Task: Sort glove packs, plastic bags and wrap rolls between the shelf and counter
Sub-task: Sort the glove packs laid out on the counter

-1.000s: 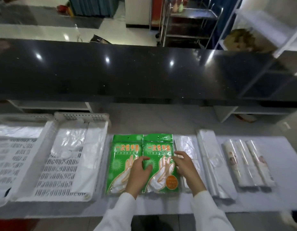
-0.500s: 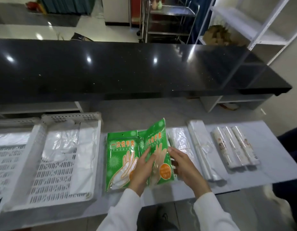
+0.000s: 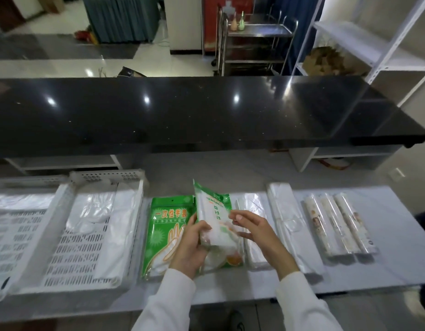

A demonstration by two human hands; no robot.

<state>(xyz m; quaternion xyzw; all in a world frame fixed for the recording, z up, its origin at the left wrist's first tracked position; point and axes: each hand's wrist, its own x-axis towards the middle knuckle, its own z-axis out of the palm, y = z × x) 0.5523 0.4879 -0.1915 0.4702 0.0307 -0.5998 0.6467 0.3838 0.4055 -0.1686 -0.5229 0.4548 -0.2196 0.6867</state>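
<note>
A person's left hand grips a glove pack tilted up on edge above the middle of the white tabletop, its clear back turned toward the camera. The right hand hovers just beside it, fingers relaxed and holding nothing. A second green pack lies flat to the left, next to a white tray. Plastic bags and three wrap rolls lie toward the right edge.
</note>
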